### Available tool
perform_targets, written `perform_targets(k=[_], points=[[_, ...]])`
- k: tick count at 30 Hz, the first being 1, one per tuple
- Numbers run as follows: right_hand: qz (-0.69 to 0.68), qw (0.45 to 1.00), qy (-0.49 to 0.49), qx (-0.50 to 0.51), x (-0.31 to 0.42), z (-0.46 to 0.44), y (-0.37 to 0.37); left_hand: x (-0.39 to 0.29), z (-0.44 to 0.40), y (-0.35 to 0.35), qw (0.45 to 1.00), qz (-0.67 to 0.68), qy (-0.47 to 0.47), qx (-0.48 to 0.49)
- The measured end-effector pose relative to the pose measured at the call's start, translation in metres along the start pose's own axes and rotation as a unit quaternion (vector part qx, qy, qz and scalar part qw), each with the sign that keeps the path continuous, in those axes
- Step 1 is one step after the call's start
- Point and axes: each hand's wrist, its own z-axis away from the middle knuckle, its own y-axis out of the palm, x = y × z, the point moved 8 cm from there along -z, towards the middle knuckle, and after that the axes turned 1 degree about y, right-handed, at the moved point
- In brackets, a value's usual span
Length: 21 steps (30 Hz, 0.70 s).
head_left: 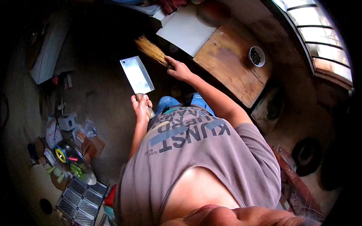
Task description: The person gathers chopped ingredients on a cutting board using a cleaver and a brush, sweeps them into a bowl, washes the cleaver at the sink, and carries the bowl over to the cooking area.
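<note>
A cleaver (136, 75) with a broad shiny blade is in my left hand (141, 107). My fingers wrap its handle, and the blade points forward, away from my body. In my right hand (179, 70) is a straw hand brush (151, 49), gripped at its bound end. Its tan bristles fan out forward and to the left, beyond the blade. Brush and cleaver are apart from each other. To the right of the brush lies a wooden board (230, 64), and a white bowl (257, 56) of small dark pieces sits on it.
A white panel (188, 32) adjoins the board near a barred window (320, 34). On the floor at left are a metal basin (88, 171) with green vegetables, plastic bags (52, 132) and a grey rack (81, 203). A dark round object (307, 156) is at right.
</note>
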Motion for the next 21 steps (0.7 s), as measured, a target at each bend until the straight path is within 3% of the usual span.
perform_targets(k=[4,6,7,8,10,11,12,14,15,17,20,21], points=[[0.075,0.990,-0.099,0.070,0.083,0.002,-0.030,0.010,-0.005,-0.022,0.996,0.055,-0.040,-0.051],[0.112,0.940,-0.315,0.063,0.125,0.010,-0.035,0.021,-0.007,-0.035,0.991,0.090,-0.064,-0.071],[0.119,0.917,-0.379,0.041,0.129,0.009,-0.042,0.030,-0.007,-0.042,0.986,0.116,-0.089,-0.085],[0.146,0.911,-0.382,0.051,0.118,0.001,-0.043,0.039,-0.008,-0.051,0.978,0.142,-0.113,-0.099],[0.285,0.898,-0.317,0.104,0.050,-0.025,-0.046,0.054,-0.007,-0.062,0.973,0.165,-0.136,-0.091],[0.372,0.906,-0.089,0.180,-0.024,-0.047,-0.051,0.058,-0.004,-0.063,0.967,0.177,-0.153,-0.101],[0.435,0.855,0.146,0.243,-0.095,-0.045,-0.068,0.063,-0.002,-0.063,0.961,0.191,-0.169,-0.111],[0.591,0.763,0.050,0.256,-0.128,-0.035,-0.078,0.065,-0.003,-0.063,0.960,0.193,-0.173,-0.111],[0.588,0.764,0.048,0.261,-0.123,-0.026,-0.077,0.061,-0.002,-0.057,0.964,0.183,-0.162,-0.101],[0.365,0.921,0.036,0.133,-0.085,-0.011,-0.083,0.049,-0.001,-0.046,0.977,0.147,-0.131,-0.086],[0.148,0.979,-0.121,0.069,-0.021,0.019,-0.064,0.041,-0.017,-0.033,0.983,0.137,-0.110,-0.059],[0.108,0.981,-0.126,0.097,-0.005,0.032,-0.049,0.038,-0.022,-0.029,0.984,0.118,-0.116,-0.059]])
